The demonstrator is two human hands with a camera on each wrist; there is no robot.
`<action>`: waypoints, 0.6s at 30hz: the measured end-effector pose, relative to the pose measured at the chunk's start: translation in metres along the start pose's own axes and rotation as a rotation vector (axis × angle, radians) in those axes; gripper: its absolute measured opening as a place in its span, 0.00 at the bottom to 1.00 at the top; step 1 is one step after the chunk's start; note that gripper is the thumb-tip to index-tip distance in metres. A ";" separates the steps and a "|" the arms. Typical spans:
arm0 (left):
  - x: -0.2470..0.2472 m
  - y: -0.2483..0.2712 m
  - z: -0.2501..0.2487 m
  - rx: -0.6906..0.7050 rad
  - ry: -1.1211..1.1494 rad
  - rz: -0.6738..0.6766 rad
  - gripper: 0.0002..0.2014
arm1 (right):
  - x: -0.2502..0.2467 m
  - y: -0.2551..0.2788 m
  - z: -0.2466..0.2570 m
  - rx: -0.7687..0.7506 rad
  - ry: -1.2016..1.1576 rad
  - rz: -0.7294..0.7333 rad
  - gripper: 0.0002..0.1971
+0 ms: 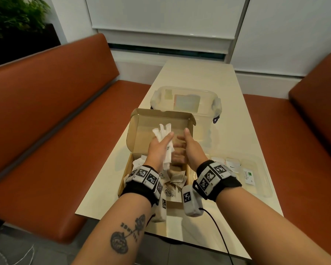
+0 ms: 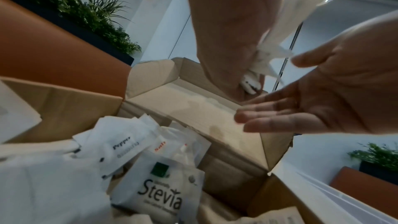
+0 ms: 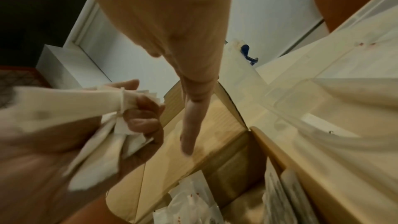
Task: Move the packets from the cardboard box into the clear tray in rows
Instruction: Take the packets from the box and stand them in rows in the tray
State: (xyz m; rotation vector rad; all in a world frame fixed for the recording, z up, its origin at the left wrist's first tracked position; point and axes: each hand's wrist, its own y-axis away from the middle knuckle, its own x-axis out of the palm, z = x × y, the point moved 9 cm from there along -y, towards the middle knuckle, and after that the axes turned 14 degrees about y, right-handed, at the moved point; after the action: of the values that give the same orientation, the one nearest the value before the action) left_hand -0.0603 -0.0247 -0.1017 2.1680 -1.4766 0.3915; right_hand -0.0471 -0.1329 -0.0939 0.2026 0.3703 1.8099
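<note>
The open cardboard box (image 1: 141, 131) stands at the table's near edge with its lid upright. Loose packets (image 1: 177, 178) lie in it, among them a Stevia packet (image 2: 159, 192) and a Pepper packet (image 2: 120, 144). Over the box, my left hand (image 1: 161, 139) grips a bundle of white stick packets (image 1: 163, 131), whose ends stick out above and below the fist (image 3: 140, 118). My right hand (image 1: 182, 145) hovers just right of it, palm toward the bundle, fingers (image 2: 269, 117) straight and holding nothing. The clear tray (image 1: 264, 188) lies right of the box with a Stevia packet (image 1: 247, 174) and a Pepper packet (image 1: 232, 166) in it.
A clear lidded container (image 1: 185, 100) with dark latches stands behind the box. Orange bench seats (image 1: 55, 131) flank the pale table (image 1: 199, 73). A black cable (image 1: 218, 230) hangs from my right wrist over the table's near edge.
</note>
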 end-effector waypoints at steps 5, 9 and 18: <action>0.005 0.000 -0.013 0.147 0.026 -0.040 0.08 | 0.025 0.012 -0.019 0.198 -0.047 0.244 0.33; 0.009 0.003 -0.007 0.096 0.067 -0.023 0.08 | 0.031 0.010 -0.015 0.203 -0.109 0.265 0.35; 0.014 0.006 0.000 -0.005 0.036 0.016 0.15 | 0.020 0.000 -0.010 0.112 0.008 0.170 0.36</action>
State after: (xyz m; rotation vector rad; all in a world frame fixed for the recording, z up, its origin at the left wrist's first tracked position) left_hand -0.0601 -0.0373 -0.0932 2.1352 -1.4753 0.4296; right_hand -0.0560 -0.1149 -0.1040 0.3130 0.4727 1.9595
